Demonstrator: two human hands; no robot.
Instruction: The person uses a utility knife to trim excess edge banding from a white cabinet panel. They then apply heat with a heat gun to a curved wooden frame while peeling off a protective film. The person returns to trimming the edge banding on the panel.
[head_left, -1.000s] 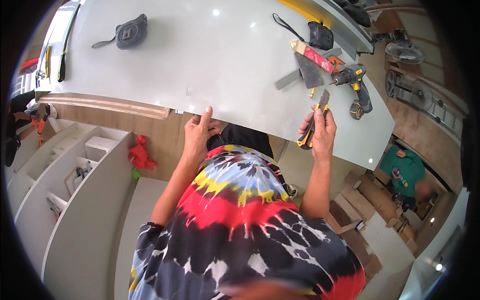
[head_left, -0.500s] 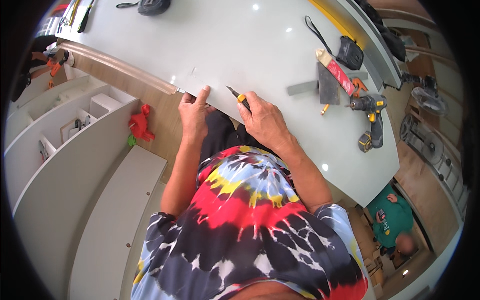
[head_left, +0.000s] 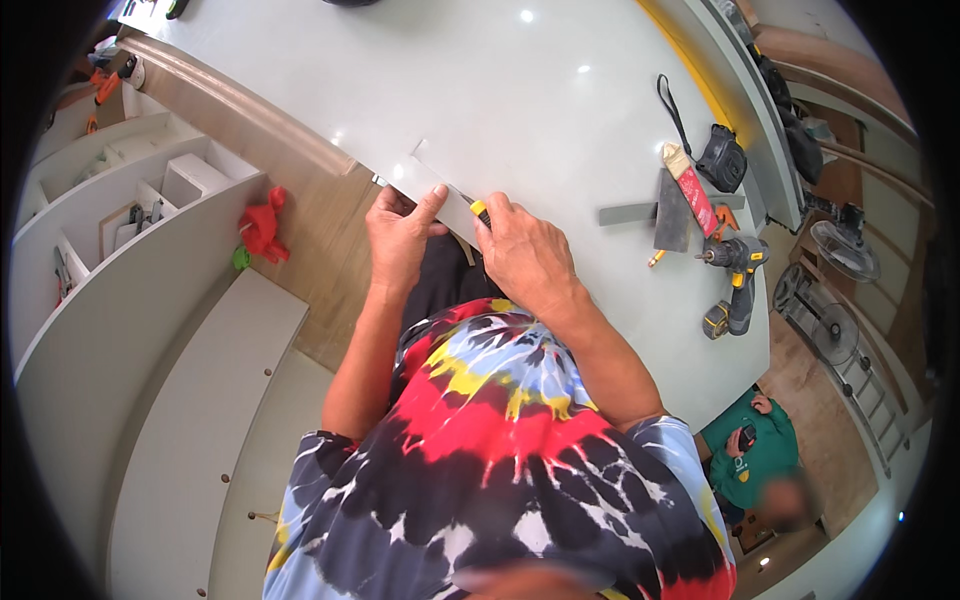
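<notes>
A yellow-and-black utility knife (head_left: 480, 212) is in my right hand (head_left: 530, 250), its bare blade pointing up and left, low over the white worktop near its front edge. Beside it my left hand (head_left: 402, 235) pinches at that edge, thumb on top and the other fingers curled beneath. Under the thumb lies what looks like a thin clear piece (head_left: 425, 165), its faint outline hard to see against the white top. The blade tip is just right of my left thumb; whether it touches the surface I cannot tell.
On the worktop's right lie a cordless drill (head_left: 738, 258), a brush (head_left: 690, 185), a grey plate (head_left: 672, 212) and a black tape measure (head_left: 722, 158). White cabinet carcasses (head_left: 150, 300) stand left, near a red cloth (head_left: 262, 225). A person in green (head_left: 755, 440) is at lower right.
The knife blade has come down and left toward my left thumb. My left hand keeps its pinch at the edge. The view has shifted slightly, so the tools appear lower.
</notes>
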